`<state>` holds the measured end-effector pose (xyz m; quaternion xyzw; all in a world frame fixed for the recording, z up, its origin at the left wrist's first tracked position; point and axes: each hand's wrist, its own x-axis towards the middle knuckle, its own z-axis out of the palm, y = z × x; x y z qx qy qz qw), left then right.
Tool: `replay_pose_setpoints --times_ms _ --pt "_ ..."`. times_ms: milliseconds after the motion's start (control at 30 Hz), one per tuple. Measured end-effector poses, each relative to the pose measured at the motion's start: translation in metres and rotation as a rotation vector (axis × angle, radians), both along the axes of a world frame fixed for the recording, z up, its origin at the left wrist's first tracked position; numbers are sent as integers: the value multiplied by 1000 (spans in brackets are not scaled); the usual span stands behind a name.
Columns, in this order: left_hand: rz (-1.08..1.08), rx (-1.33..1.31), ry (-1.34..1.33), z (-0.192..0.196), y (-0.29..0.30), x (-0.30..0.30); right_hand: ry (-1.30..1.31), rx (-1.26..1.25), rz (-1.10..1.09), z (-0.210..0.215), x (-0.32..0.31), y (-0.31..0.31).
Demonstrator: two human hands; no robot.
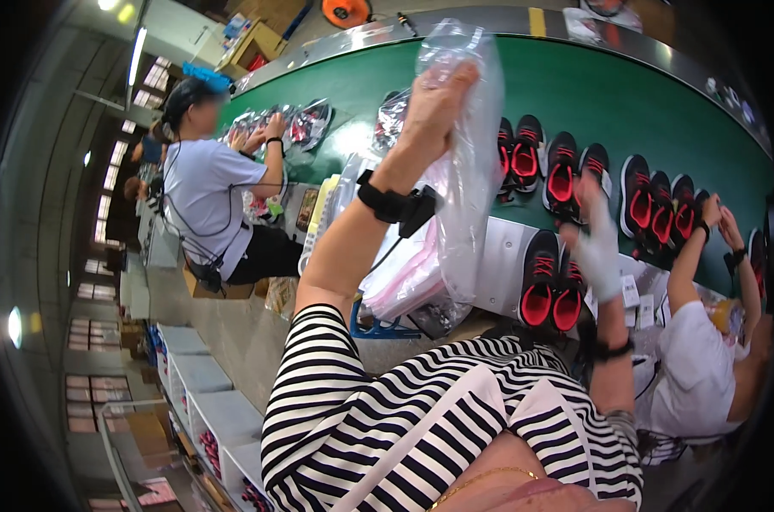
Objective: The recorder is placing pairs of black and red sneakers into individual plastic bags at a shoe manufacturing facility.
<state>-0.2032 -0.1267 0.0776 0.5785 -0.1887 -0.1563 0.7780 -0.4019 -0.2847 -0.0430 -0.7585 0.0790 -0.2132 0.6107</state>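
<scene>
My left hand (438, 107) is raised over the green belt, its fingers closed round the upper part of a clear plastic bag (470, 205). The bag hangs long and limp, and no shoe shows in it. My right hand (598, 252), in a whitish glove, is smeared by motion, so its fingers are not clear. Beside it a pair of black shoes (538, 277) with red linings and laces sits at the near edge. Beyond the hand, another black-and-red pair (562, 175) stands on the belt. A stack of pink and clear bags (408, 269) lies below my left forearm.
The green belt (353, 77) runs across in front of me. More shoes (638, 200) stand on the right, by a co-worker's hands (718, 218). On the left, a person in a white shirt (212, 183) handles bagged shoes (310, 124). White shelves (208, 384) stand behind at left.
</scene>
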Motion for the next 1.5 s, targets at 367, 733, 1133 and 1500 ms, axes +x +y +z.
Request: replay_pose_setpoints --times_ms 367,733,1133,1500 --pt "-426 401 66 -24 2 -7 -49 188 245 42 80 -27" --pt "-641 550 39 -68 51 -8 -35 -87 204 33 92 -21" --pt "-159 537 385 -118 31 -31 -142 -846 -268 40 123 -20" --pt "310 115 323 -105 -15 -65 164 70 236 -24 77 26"
